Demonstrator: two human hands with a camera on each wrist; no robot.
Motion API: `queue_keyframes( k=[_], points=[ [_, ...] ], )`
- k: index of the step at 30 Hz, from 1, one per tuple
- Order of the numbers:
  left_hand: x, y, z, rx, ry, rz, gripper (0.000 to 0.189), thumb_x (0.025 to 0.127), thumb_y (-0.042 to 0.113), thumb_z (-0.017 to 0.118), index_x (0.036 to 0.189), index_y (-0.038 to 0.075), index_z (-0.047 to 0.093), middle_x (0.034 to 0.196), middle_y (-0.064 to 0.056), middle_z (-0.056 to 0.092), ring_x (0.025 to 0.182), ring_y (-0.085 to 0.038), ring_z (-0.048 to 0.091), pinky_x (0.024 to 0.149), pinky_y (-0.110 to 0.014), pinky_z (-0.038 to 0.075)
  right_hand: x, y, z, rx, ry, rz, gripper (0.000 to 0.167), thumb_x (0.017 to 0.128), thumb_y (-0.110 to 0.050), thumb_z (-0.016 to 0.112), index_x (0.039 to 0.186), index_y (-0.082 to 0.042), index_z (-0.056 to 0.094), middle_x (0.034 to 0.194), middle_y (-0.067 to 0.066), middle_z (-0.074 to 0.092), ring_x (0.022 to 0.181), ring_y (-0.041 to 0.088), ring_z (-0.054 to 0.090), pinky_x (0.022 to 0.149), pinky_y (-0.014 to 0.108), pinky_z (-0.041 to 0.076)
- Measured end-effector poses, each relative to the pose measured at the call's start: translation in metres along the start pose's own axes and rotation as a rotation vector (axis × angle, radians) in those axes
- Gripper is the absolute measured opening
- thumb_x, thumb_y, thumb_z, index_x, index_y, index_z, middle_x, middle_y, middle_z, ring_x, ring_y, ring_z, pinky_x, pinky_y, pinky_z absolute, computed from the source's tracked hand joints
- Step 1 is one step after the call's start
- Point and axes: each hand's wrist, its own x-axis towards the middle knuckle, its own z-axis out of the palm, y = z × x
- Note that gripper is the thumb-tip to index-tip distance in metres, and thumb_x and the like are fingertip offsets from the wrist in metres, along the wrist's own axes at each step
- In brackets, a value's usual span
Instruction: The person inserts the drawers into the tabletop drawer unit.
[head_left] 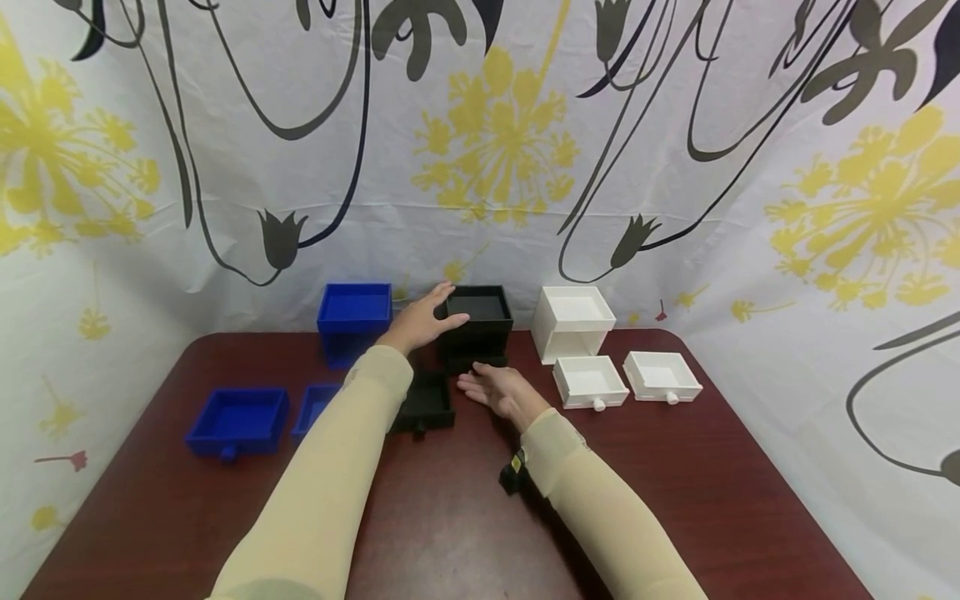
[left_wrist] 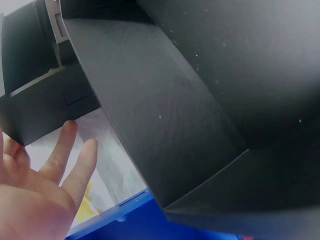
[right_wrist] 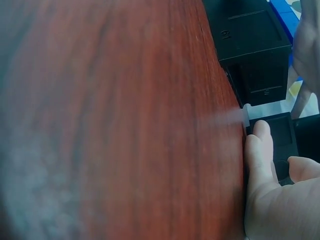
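A black box (head_left: 478,307) with a recessed top stands at the back middle of the table. My left hand (head_left: 423,321) is at its upper left side, thumb and fingers spread, with nothing held. In the left wrist view those fingers reach close to a black panel (left_wrist: 45,100); contact is unclear. Low in front of the box, my right hand (head_left: 498,390) lies with straight fingers beside a black piece (right_wrist: 280,132) with a round knob. A black drawer (head_left: 427,400) rests on the table, partly behind my left forearm.
To the left stand a blue box (head_left: 355,321) and two blue drawers, one (head_left: 238,421) in full view, the other (head_left: 313,406) half covered by my sleeve. On the right are a white box (head_left: 573,321) and two white drawers (head_left: 591,382). A patterned cloth (head_left: 480,167) hangs behind.
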Motion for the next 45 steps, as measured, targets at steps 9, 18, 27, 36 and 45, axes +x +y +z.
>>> queue_keyframes(
  k=[9,18,27,36,45],
  points=[
    [-0.001,0.002,-0.001,0.006,0.010,0.011,0.090,0.091,0.076,0.052,0.164,0.032,0.021,0.170,0.011,0.009,0.151,-0.035,0.026,0.116,-0.060,0.027,0.001,-0.001,0.001,0.004,-0.005,-0.009,0.041,0.107,-0.016,0.054,0.144,0.002,0.052,0.132,0.028,0.061,0.116,0.031,0.067,0.096,0.039,0.054],
    [-0.001,0.001,-0.001,-0.003,0.002,0.003,0.091,0.091,0.077,0.051,0.164,0.032,0.021,0.170,0.012,0.008,0.152,-0.034,0.025,0.117,-0.059,0.027,0.004,-0.002,0.001,0.012,0.003,0.001,0.040,0.107,-0.017,0.054,0.143,0.001,0.052,0.134,0.028,0.060,0.123,0.032,0.063,0.100,0.039,0.051],
    [-0.002,0.003,-0.001,0.006,0.012,0.011,0.087,0.094,0.072,0.053,0.164,0.031,0.021,0.170,0.010,0.009,0.152,-0.035,0.025,0.117,-0.060,0.026,0.007,-0.003,0.001,0.014,0.009,0.001,0.041,0.107,-0.018,0.054,0.143,0.002,0.052,0.135,0.027,0.060,0.123,0.032,0.063,0.099,0.038,0.052],
    [-0.002,0.000,-0.001,0.004,0.015,0.011,0.088,0.093,0.074,0.052,0.164,0.031,0.022,0.170,0.010,0.009,0.152,-0.034,0.025,0.117,-0.059,0.026,0.010,-0.004,0.003,0.011,-0.011,-0.004,0.046,0.107,-0.019,0.054,0.147,0.003,0.048,0.138,0.027,0.058,0.126,0.032,0.061,0.102,0.039,0.050],
    [0.000,0.000,0.001,-0.018,0.015,-0.001,0.087,0.093,0.073,0.054,0.163,0.033,0.023,0.169,0.013,0.010,0.151,-0.035,0.025,0.116,-0.060,0.027,0.012,-0.005,0.003,0.019,-0.003,-0.002,0.043,0.107,-0.019,0.054,0.145,0.002,0.051,0.138,0.026,0.059,0.128,0.033,0.059,0.103,0.039,0.049]
  ],
)
